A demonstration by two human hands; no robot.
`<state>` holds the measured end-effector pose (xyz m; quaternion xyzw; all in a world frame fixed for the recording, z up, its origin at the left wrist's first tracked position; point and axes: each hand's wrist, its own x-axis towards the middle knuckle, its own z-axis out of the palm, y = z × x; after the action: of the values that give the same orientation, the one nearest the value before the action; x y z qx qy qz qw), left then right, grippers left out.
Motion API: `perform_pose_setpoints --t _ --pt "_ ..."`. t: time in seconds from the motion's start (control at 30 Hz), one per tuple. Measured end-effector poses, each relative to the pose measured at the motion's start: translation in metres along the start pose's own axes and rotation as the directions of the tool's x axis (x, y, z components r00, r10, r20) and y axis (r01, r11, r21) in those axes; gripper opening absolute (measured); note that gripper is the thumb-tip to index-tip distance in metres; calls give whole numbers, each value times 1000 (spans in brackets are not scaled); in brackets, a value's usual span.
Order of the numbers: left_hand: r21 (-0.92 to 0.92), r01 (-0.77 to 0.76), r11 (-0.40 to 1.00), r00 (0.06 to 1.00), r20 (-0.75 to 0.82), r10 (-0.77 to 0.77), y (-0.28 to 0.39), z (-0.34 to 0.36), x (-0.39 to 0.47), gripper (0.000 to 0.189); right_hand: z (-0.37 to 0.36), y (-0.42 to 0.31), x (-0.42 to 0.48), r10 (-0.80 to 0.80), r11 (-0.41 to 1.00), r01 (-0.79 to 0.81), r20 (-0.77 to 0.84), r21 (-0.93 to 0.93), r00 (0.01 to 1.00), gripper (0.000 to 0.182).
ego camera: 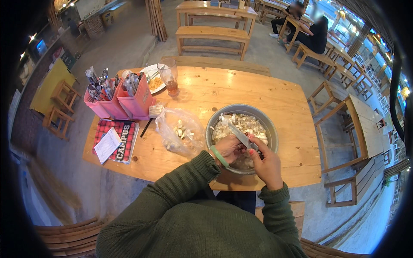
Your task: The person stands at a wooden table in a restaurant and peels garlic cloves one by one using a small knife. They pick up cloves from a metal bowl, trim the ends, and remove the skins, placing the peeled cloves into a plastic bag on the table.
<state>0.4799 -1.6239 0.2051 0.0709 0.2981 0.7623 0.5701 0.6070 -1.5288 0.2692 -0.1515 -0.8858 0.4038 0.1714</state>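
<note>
A grey metal basin (276, 129) stands near the table's front edge, filled with garlic cloves and loose skins (245, 121) that look wet. Above it, my right hand (266, 163) grips a knife (239, 133), its wide blade slanting up and to the left. My left hand (227, 148), with a pale green bangle (219, 156) at the wrist, curls its fingers under the blade. Whatever lies between those fingers is hidden by the blade and the hand. Left of the basin, a clear plastic bag (167, 124) lies with its mouth spread, showing peeled cloves (180, 130) inside.
Pink cutlery holders (137, 100) with wrapped utensils stand at the table's left. Nearby are a toothpick box (157, 110), a black pen (146, 128), a notebook (111, 129) with a paper pad (108, 145), a plate (151, 71) with food remains, and a tall glass (168, 77). Two people sit farther off.
</note>
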Motion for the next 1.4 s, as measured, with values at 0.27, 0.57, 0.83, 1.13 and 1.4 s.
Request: perform_pose_setpoints --t 0.27,0.57,0.83,1.13,1.4 --pt "27 -46 999 994 100 43 2 10 -6 20 -15 10 4 237 669 -396 323 630 916 31" --pt "146 -83 986 997 21 80 -1 10 -8 23 -23 14 1 219 729 -231 100 645 971 33" --pt "130 -233 964 962 -116 249 -4 14 -3 31 -5 16 -5 205 968 -202 -4 151 979 43" --pt "97 -246 964 969 14 246 -4 5 -2 26 7 9 -2 114 979 -117 30 169 993 40" --pt "106 -236 966 972 23 235 -4 8 -2 26 15 30 0 -44 973 59 -71 221 997 36"
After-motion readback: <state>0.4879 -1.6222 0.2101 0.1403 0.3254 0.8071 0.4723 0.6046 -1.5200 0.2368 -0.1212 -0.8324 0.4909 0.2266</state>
